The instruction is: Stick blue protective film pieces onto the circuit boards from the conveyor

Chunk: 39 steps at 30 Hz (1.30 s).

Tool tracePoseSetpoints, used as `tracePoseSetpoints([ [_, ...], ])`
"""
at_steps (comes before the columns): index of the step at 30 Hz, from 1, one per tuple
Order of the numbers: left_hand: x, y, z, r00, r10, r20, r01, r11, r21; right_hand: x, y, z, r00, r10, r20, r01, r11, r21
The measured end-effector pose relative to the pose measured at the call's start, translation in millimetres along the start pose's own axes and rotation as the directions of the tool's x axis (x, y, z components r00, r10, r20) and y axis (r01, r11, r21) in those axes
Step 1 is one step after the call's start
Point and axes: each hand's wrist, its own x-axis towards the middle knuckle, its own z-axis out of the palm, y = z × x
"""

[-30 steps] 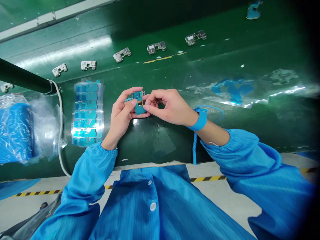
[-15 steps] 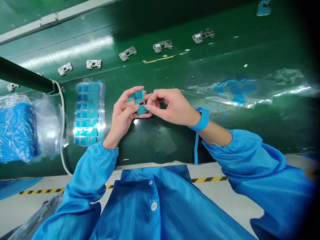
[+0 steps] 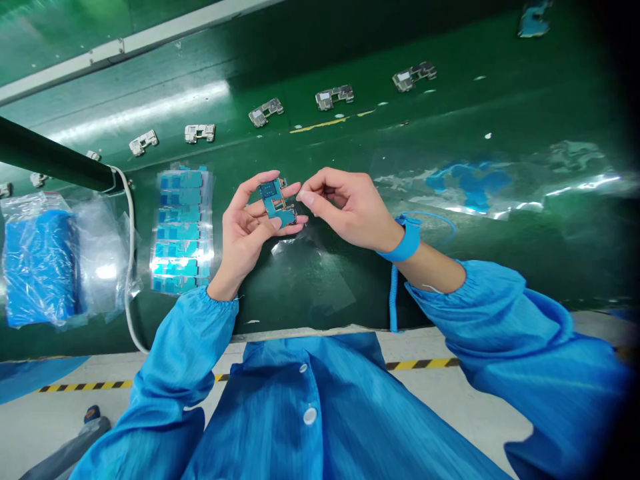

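My left hand [image 3: 245, 230] holds a small teal circuit board [image 3: 275, 202] between thumb and fingers, a little above the green belt [image 3: 450, 220]. My right hand [image 3: 345, 207] sits just to the right of the board, its thumb and forefinger pinched together at the board's edge; what they pinch is too small to make out. A blue wrist strap [image 3: 403, 238] with a coiled cord [image 3: 393, 303] is on my right wrist. Left of my left hand lies a clear sheet of teal stickers [image 3: 181, 230].
Several small metal parts [image 3: 334, 97] lie in a row along the far side of the belt. A plastic bag with blue contents [image 3: 43, 267] rests at the left, beside a dark bar [image 3: 50, 160] and a white cable [image 3: 129, 267]. Clear film [image 3: 320, 280] lies in front of me.
My right hand has drawn slightly back from the board to its right edge. My left hand has tilted the board and opened its fingers a little. The view has shifted slightly.
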Motion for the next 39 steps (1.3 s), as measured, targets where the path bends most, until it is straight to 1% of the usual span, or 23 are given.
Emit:
tracePoseSetpoints([
  [3,-2,3,2.5,0.999,-0.001,-0.042,0.001,1.000,-0.011,0,-1,1,0.998,0.013,0.063,-0.014,1.000,0.009],
  [5,-3,3,4.1,0.999,0.016,-0.048,-0.017,1.000,-0.021,-1,-1,2,0.991,0.005,0.131,-0.007,1.000,0.016],
  [7,-3,3,5.8,0.998,0.012,-0.054,-0.013,1.000,-0.025,-2,-1,4,0.985,-0.008,0.175,0.006,1.000,0.010],
  [14,0,-2,11.4,0.989,-0.059,-0.139,0.059,0.998,0.000,-5,2,9,0.978,-0.067,0.197,0.074,0.997,-0.026],
  [18,1,-4,12.1,0.980,-0.099,-0.170,0.093,0.995,-0.045,-4,5,9,0.972,-0.083,0.218,0.099,0.993,-0.063],
  [21,1,-3,12.4,0.973,-0.137,-0.184,0.121,0.988,-0.098,-3,8,9,0.971,-0.064,0.232,0.086,0.992,-0.088],
  [25,2,-2,13.2,0.964,-0.168,-0.206,0.153,0.984,-0.089,-4,10,10,0.970,-0.054,0.238,0.078,0.992,-0.097],
  [27,2,-2,13.5,0.961,-0.178,-0.209,0.163,0.983,-0.090,-7,9,11,0.968,-0.045,0.248,0.067,0.995,-0.079],
  [30,3,0,12.2,0.959,-0.203,-0.200,0.178,0.975,-0.134,-4,6,12,0.958,0.002,0.287,0.006,1.000,-0.026],
  [32,5,2,9.3,0.948,-0.211,-0.238,0.173,0.970,-0.170,13,6,11,0.947,0.032,0.319,-0.031,0.999,-0.008],
  [34,8,5,4.4,0.929,-0.202,-0.310,0.143,0.969,-0.202,48,10,8,0.947,0.046,0.317,-0.040,0.999,-0.026],
  [36,11,7,-1.7,0.909,-0.168,-0.382,0.094,0.974,-0.204,97,20,1,0.963,0.060,0.262,-0.039,0.996,-0.085],
  [37,12,8,-4.7,0.901,-0.145,-0.409,0.071,0.979,-0.190,123,26,-4,0.971,0.083,0.226,-0.052,0.989,-0.142],
  [39,14,9,-9.8,0.889,-0.100,-0.447,0.038,0.989,-0.146,173,40,-16,0.982,0.141,0.129,-0.093,0.940,-0.327],
])
